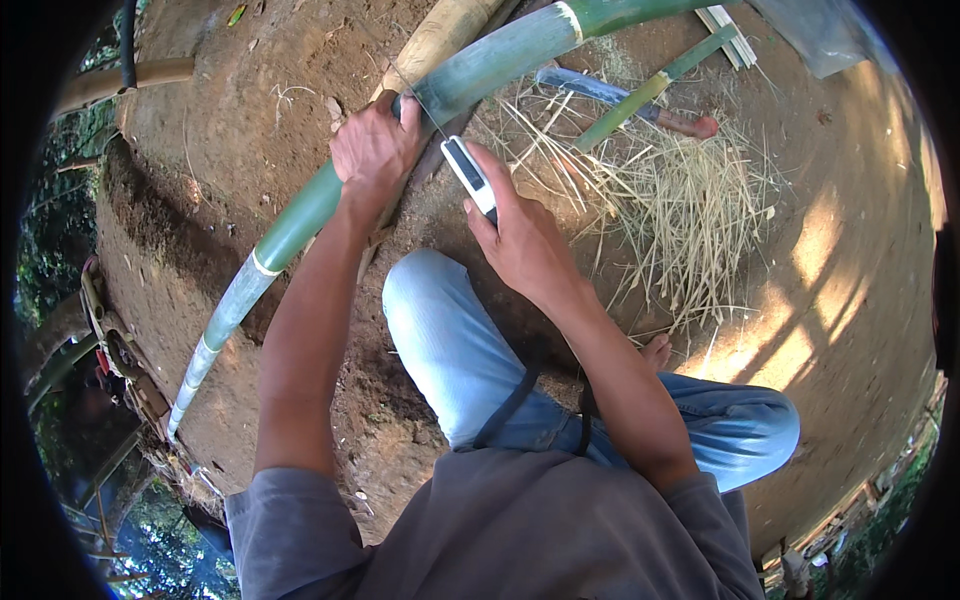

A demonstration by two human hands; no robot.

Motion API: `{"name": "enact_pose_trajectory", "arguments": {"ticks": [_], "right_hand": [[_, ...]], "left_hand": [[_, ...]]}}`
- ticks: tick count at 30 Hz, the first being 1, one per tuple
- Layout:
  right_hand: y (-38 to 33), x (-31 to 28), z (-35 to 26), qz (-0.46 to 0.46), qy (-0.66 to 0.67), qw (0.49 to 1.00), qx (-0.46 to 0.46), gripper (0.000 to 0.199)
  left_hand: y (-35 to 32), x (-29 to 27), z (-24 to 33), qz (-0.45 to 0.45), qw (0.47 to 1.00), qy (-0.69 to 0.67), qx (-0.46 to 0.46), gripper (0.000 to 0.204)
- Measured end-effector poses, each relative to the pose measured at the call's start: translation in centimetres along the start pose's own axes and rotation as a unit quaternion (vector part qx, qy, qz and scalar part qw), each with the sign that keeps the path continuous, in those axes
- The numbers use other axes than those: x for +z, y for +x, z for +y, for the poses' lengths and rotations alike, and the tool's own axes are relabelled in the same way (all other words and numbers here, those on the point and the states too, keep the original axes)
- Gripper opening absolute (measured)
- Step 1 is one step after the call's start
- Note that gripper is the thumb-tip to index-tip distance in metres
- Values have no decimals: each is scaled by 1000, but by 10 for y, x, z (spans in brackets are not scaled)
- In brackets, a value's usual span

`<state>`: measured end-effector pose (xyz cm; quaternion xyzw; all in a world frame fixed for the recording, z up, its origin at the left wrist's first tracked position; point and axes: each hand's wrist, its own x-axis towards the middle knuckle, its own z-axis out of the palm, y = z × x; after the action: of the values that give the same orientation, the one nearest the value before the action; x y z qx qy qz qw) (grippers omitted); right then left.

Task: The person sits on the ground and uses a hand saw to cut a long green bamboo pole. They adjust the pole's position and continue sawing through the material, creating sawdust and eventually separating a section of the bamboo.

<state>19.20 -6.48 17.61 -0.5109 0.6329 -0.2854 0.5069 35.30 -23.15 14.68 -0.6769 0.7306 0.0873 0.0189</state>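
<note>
A long green bamboo pole runs from the upper right, across in front of me, down to the lower left. My left hand is closed around it near the middle. In my right hand is the white and dark handle of a saw, with the fingers wrapped about it. The saw's thin blade, seen nearly edge-on, slants across the pole just right of my left hand. How deep the blade sits in the bamboo cannot be made out.
Under the pole lies a thick tan log. To the right are a heap of thin pale strips, a shorter bamboo piece and a blue-sheathed blade with a wooden handle. Pale slats and a plastic sheet lie farther off.
</note>
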Motion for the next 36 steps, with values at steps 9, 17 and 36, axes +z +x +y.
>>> {"name": "enact_pose_trajectory", "arguments": {"ticks": [9, 17, 36], "right_hand": [[1, 12, 16, 72, -12, 996, -54, 66], [-59, 8, 24, 64, -9, 996, -53, 68], [-8, 18, 11, 90, -32, 992, -77, 67]], "left_hand": [[-1, -4, 8, -14, 1000, -5, -27, 53], [4, 7, -4, 39, 999, 21, -4, 51], [2, 0, 1, 9, 1000, 4, -14, 52]]}}
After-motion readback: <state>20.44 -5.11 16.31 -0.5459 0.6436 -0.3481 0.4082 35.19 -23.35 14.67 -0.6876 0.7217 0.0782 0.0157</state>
